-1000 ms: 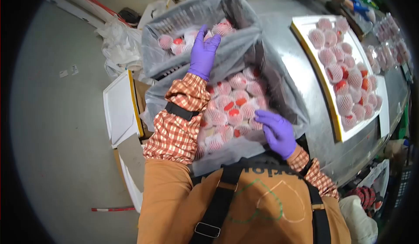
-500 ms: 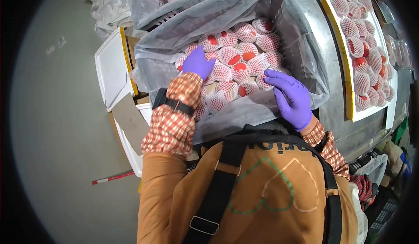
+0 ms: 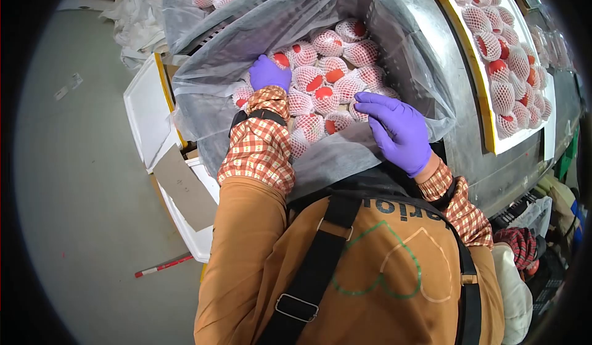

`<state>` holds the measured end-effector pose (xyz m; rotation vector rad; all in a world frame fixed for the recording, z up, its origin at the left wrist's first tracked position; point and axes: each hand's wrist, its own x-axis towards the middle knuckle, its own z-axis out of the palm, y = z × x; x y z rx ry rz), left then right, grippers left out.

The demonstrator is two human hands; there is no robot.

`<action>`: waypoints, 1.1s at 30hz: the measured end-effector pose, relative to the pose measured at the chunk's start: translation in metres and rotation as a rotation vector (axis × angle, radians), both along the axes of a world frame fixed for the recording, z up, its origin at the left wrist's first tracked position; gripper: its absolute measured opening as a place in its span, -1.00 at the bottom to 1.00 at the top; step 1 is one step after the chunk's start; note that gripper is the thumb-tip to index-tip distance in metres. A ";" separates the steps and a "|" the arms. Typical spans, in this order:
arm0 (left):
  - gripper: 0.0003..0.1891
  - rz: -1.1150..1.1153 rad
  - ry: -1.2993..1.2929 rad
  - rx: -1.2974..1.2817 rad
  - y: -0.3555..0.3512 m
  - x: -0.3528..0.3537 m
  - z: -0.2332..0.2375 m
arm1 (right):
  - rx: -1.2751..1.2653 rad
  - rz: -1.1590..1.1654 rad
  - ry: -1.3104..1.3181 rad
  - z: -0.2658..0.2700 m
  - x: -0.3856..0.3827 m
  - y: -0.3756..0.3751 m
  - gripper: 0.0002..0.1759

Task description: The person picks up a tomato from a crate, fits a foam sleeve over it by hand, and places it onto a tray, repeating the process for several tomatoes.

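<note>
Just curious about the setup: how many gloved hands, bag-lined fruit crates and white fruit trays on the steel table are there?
Purple-gloved hands: 2, left hand, right hand
Bag-lined fruit crates: 2, near crate, far crate
White tray of netted fruit: 1
Total: 5

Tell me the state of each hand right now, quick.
Left hand: down among the netted fruit, fingers hidden; grip cannot be told.
Right hand: open, fingertips touching netted fruit, holding nothing.
</note>
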<state>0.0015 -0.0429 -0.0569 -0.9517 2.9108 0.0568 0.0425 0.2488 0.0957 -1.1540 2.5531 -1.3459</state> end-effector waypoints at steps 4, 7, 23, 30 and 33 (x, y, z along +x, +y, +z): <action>-0.33 -0.008 0.083 0.180 -0.011 0.017 -0.004 | -0.014 -0.011 0.050 -0.003 0.000 -0.003 -0.72; -0.28 0.010 0.159 0.289 -0.012 0.020 -0.003 | -0.027 -0.011 0.085 -0.010 0.001 -0.005 -0.76; -0.19 0.115 0.226 0.359 -0.003 0.004 0.011 | 0.060 0.016 0.084 -0.005 0.002 -0.001 -0.74; -0.23 -0.030 0.665 0.986 0.027 0.028 0.077 | -0.149 -0.057 -0.122 -0.004 -0.002 -0.005 -0.72; -0.26 -0.439 0.768 0.941 0.071 0.067 0.130 | -0.441 -0.064 -0.970 0.003 -0.016 -0.005 -0.49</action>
